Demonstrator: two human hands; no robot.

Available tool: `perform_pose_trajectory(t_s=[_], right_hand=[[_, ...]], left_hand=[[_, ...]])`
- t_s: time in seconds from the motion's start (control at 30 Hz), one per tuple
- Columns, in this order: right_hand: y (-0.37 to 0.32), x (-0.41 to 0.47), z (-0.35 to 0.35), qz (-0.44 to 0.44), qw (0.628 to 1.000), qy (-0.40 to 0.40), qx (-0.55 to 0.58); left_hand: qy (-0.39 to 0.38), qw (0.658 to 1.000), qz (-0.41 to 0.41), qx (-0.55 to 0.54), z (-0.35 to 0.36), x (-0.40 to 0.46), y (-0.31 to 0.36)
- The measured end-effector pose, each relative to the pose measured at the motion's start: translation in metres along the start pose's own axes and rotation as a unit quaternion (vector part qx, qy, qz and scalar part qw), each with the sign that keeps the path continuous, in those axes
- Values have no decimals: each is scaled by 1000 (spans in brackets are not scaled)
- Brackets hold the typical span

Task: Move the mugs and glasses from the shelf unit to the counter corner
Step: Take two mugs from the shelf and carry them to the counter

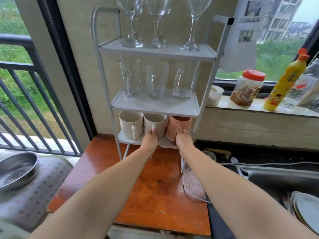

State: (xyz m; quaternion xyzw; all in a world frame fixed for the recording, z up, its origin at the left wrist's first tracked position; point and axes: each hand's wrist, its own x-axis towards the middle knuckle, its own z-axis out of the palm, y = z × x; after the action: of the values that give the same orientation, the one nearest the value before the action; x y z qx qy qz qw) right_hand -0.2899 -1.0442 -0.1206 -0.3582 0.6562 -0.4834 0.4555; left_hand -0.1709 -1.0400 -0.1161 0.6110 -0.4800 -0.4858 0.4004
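Note:
A white three-tier shelf unit (195, 95) stands on a red-brown wooden counter (155, 190). Its bottom tier holds three mugs. My left hand (151, 139) grips the handle of the middle white mug (153, 123). My right hand (183, 138) grips the pink mug (177, 125) at the right. A second white mug (128, 123) stands untouched at the left. Three clear glass handled mugs (157, 80) fill the middle tier. Several stemmed wine glasses (156, 23) stand on the top tier.
A steel sink (279, 178) with plates (305, 207) lies to the right. On the windowsill stand a yellow bottle (284, 81), a red-lidded jar (246, 88) and a white cup (214, 94). A metal dish (15, 169) sits at the left. A round plate (191, 185) lies beside the shelf's foot.

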Motion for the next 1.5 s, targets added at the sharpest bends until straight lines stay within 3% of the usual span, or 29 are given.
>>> perform_pose_trajectory(t_s=[0.47, 0.83, 1.17, 1.33, 1.5], right_hand=[[8, -48, -12, -24, 999, -42, -6], [26, -95, -16, -32, 999, -14, 1], [79, -201, -41, 6, 996, 86, 35], [104, -248, -87, 31, 985, 150, 78], [131, -301, -165, 42, 959, 271, 74]], left_hand=[[26, 1000, 13, -5, -20, -58, -12], [-10, 1000, 28, 2, -44, -101, -28], [-112, 993, 19, 34, -67, -187, -63], [-170, 983, 27, 63, -39, -221, -75], [-238, 967, 56, 78, 21, -261, -79]])
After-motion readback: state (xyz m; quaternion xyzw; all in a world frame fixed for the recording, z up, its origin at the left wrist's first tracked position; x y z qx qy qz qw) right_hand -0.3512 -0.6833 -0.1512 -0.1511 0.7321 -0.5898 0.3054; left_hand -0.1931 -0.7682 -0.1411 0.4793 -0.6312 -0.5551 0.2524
